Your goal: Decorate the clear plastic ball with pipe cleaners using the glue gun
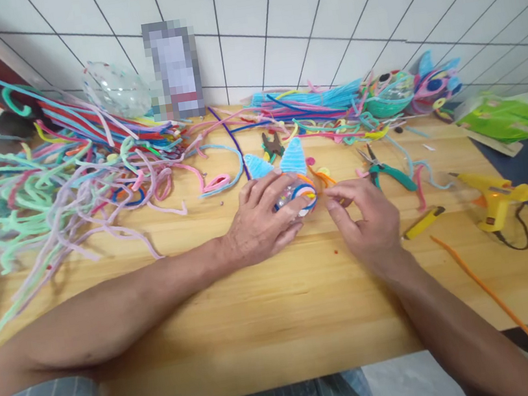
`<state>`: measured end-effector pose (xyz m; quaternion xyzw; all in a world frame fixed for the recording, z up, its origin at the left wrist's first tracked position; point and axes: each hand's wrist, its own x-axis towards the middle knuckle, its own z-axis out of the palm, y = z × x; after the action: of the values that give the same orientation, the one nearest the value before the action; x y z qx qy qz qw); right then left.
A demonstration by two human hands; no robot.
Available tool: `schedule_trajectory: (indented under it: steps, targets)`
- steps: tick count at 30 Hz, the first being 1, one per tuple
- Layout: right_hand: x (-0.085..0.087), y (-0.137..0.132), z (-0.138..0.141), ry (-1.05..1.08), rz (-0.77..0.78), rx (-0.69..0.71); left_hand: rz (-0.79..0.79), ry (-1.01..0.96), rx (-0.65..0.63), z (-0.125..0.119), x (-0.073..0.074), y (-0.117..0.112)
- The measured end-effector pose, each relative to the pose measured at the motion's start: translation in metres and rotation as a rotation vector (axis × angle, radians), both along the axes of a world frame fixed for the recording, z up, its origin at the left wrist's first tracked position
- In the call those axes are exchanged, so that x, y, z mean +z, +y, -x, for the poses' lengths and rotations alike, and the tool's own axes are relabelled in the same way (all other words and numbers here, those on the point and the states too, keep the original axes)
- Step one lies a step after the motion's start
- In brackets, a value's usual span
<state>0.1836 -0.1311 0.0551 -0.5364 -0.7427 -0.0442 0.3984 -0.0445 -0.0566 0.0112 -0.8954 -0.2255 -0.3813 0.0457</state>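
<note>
My left hand (261, 218) lies over a small round craft piece (300, 194) wound with blue, orange and white pipe cleaners, fingers curled on its top. Two light blue ear-shaped pieces (283, 159) stick up behind it. My right hand (365, 216) is just to its right, with thumb and fingers pinched on an orange pipe cleaner (324, 179) that curls out from the piece. Both hands rest on the wooden table (270, 308).
A big tangle of coloured pipe cleaners (60, 181) covers the left and back. Green-handled pliers (388, 171), a yellow cutter (423, 222), a yellow glue gun (497, 198) and a long orange pipe cleaner (488, 294) lie at the right. Finished pieces (406, 93) stand by the tiled wall.
</note>
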Motion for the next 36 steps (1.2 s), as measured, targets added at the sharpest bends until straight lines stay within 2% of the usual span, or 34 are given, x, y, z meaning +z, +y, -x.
schedule_trajectory:
  steps: [6, 12, 17, 21, 29, 36]
  targets:
    - [-0.009, 0.000, 0.003, -0.092, -0.029, 0.042, 0.039, -0.002, -0.025, 0.003, 0.001, 0.001]
    - [-0.014, -0.001, 0.007, -0.097, -0.045, 0.090, 0.040, -0.003, -0.014, 0.004, 0.001, 0.001]
    - [-0.011, -0.002, 0.008, -0.078, -0.025, 0.054, 0.103, 0.017, -0.025, 0.005, 0.001, 0.001]
    - [-0.009, -0.003, 0.006, -0.054, -0.062, 0.021, 0.087, -0.001, -0.024, 0.004, 0.001, 0.001]
    - [-0.015, -0.001, 0.013, -0.043, -0.062, 0.079, 0.043, -0.030, -0.014, 0.001, 0.002, 0.000]
    - [-0.009, -0.001, 0.015, 0.026, -0.021, 0.089, 0.099, 0.004, -0.006, 0.004, 0.002, 0.000]
